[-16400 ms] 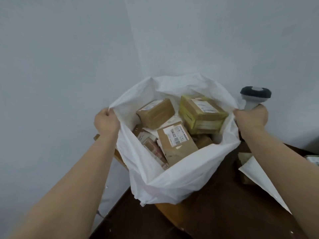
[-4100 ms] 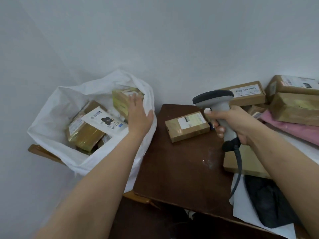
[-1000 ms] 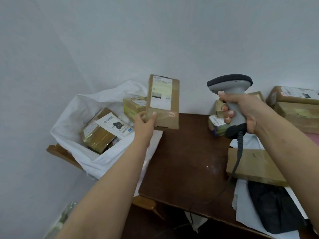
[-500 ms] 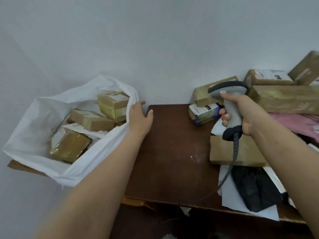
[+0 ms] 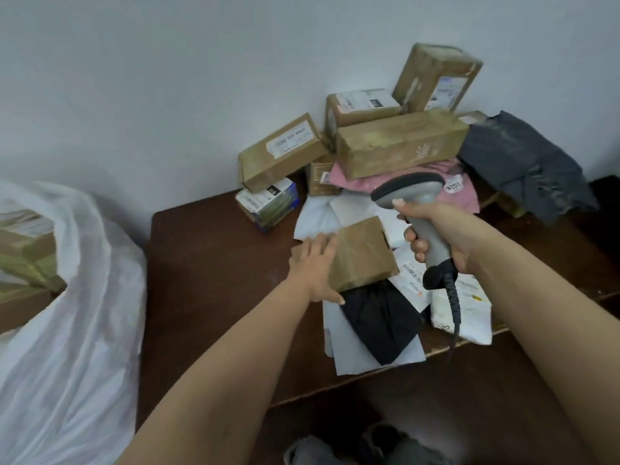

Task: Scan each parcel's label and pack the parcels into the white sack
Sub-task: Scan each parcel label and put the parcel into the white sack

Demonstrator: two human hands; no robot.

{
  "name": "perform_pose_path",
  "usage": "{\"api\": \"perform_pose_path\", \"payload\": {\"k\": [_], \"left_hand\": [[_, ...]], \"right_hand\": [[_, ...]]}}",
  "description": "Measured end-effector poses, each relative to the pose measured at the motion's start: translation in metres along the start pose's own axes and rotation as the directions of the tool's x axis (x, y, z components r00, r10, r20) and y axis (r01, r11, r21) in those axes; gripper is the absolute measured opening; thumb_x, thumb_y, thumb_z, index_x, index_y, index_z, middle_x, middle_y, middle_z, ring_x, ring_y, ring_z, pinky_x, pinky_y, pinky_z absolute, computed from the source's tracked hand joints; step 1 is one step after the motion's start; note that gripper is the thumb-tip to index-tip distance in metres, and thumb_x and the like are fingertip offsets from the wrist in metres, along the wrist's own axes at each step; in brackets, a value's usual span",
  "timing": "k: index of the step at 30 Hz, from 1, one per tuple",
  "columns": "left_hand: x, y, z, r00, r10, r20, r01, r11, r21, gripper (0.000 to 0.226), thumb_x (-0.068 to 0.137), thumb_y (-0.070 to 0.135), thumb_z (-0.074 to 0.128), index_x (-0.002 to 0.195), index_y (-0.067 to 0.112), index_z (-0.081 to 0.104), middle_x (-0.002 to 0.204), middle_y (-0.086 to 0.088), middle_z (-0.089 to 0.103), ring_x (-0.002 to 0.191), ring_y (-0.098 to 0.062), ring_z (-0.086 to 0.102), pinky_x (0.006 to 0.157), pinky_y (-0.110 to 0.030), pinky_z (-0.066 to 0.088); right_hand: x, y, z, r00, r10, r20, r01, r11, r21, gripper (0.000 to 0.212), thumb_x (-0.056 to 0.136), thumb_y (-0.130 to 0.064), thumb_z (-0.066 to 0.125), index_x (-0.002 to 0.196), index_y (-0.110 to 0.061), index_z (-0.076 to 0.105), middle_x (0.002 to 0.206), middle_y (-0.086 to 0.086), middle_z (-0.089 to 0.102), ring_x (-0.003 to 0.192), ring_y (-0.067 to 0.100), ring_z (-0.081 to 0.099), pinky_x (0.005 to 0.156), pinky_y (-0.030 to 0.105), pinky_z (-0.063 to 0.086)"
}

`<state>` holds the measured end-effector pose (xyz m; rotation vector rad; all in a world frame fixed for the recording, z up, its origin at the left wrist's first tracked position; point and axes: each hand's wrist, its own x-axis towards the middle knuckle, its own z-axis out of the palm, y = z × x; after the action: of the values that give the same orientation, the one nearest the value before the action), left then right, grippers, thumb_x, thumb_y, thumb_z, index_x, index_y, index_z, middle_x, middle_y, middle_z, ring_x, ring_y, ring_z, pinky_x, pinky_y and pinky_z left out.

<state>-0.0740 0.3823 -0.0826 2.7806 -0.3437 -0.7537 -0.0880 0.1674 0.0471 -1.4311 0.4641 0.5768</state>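
Fingers of the left hand (image 5: 315,268) lie across the near-left end of a flat brown parcel (image 5: 360,253), with the thumb tucked under its lower edge, so the hand grips it from the side. That parcel sits tilted on top of a black poly bag (image 5: 379,318) and some white mailers (image 5: 365,355) on the dark wooden table (image 5: 214,263). Just right of this grip, the right hand (image 5: 443,236) is wrapped round the handle of a grey barcode scanner (image 5: 411,193), whose dark head points down toward the parcel; its coiled cable (image 5: 453,310) hangs below the fist. Beyond both hands, against the wall, waits a heap of parcels: a long cardboard box (image 5: 399,142) on a pink mailer (image 5: 466,196), a labelled box (image 5: 281,151) to its left, two more boxes stacked behind, and a dark grey bag (image 5: 526,166) on the right. Far left of the gripped parcel, well apart from it, the white sack (image 5: 77,330) stands open with taped boxes (image 5: 27,253) showing inside.
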Motion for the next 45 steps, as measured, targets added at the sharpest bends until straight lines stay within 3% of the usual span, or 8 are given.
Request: {"api": "perform_pose_path", "payload": {"k": [6,11,15,19,22,24,35,45], "left_hand": [[0.031,0.004,-0.005,0.992,-0.058,0.11,0.047,0.994,0.101,0.151,0.059,0.051,0.087,0.146,0.025,-0.033,0.157,-0.008,-0.03,0.144,-0.035,-0.026,0.109,-0.072,0.008],[0.034,-0.001,0.002,0.999,-0.028,0.026,0.026,0.996,0.089,0.149,0.056,0.056,0.086,0.15,0.024,-0.025,0.158,-0.01,0.003,0.147,-0.036,0.0,0.11,-0.071,0.013],[0.001,-0.02,-0.005,0.993,-0.121,0.001,0.117,0.962,-0.247,0.133,0.064,0.064,0.078,0.153,0.03,-0.015,0.156,-0.008,0.01,0.143,-0.035,0.014,0.112,-0.06,0.022],[-0.057,-0.059,-0.004,0.924,-0.301,0.235,0.323,0.287,-0.902,0.091,0.069,0.064,0.074,0.145,0.029,0.037,0.138,-0.003,0.051,0.122,-0.025,0.051,0.104,-0.045,0.042],[-0.099,-0.092,0.011,0.826,-0.413,0.383,0.324,-0.206,-0.923,0.057,0.077,0.061,0.064,0.118,0.021,0.061,0.116,-0.012,0.069,0.108,-0.031,0.064,0.097,-0.046,0.049],[-0.123,-0.106,0.02,0.795,-0.472,0.381,0.221,-0.36,-0.907,0.045,0.09,0.049,0.054,0.117,0.015,0.064,0.112,-0.015,0.071,0.106,-0.032,0.065,0.089,-0.042,0.052],[-0.173,-0.142,0.056,0.729,-0.636,0.252,0.372,0.059,-0.926,0.096,0.073,0.017,0.085,0.148,0.001,0.028,0.128,-0.011,0.056,0.111,-0.026,0.06,0.091,-0.04,0.055],[-0.181,-0.142,0.047,0.723,-0.683,0.104,0.18,0.041,-0.983,0.06,0.079,0.014,0.08,0.131,0.004,0.052,0.114,-0.008,0.067,0.101,-0.028,0.067,0.086,-0.053,0.056]], "right_hand": [[0.007,0.005,-0.019,1.0,0.005,-0.024,-0.005,1.0,-0.018,0.035,0.088,-0.032,0.072,0.106,-0.007,0.056,0.056,0.005,0.051,0.041,0.013,0.037,0.039,0.021,0.037],[0.019,0.004,-0.014,1.0,0.009,0.011,-0.008,0.999,-0.047,0.037,0.087,-0.033,0.072,0.11,-0.007,0.057,0.057,0.006,0.05,0.04,0.012,0.037,0.039,0.021,0.037],[0.028,-0.007,0.004,0.998,-0.003,0.063,0.006,0.998,-0.055,0.032,0.09,-0.032,0.068,0.108,-0.01,0.054,0.056,0.004,0.047,0.038,0.011,0.036,0.037,0.02,0.035],[0.032,-0.015,0.037,0.988,-0.003,0.151,0.012,0.998,-0.061,0.027,0.092,-0.033,0.066,0.098,-0.011,0.053,0.056,0.004,0.045,0.037,0.012,0.037,0.037,0.02,0.035],[0.032,-0.015,0.07,0.972,0.009,0.233,0.012,0.996,-0.088,0.025,0.092,-0.034,0.066,0.097,-0.013,0.053,0.054,0.003,0.045,0.036,0.011,0.036,0.036,0.02,0.035],[0.03,-0.013,0.09,0.962,0.025,0.273,0.006,0.994,-0.112,0.025,0.092,-0.035,0.066,0.097,-0.014,0.053,0.054,0.002,0.045,0.035,0.01,0.036,0.036,0.02,0.035],[0.012,0.017,0.165,0.934,0.131,0.332,-0.047,0.967,-0.252,0.028,0.088,-0.03,0.071,0.1,-0.009,0.055,0.055,0.002,0.051,0.034,0.008,0.04,0.035,0.018,0.036],[-0.011,0.02,0.179,0.951,0.05,0.305,0.015,0.978,-0.206,0.022,0.091,-0.02,0.068,0.102,-0.008,0.053,0.055,0.004,0.049,0.032,0.008,0.039,0.036,0.018,0.037]]}}
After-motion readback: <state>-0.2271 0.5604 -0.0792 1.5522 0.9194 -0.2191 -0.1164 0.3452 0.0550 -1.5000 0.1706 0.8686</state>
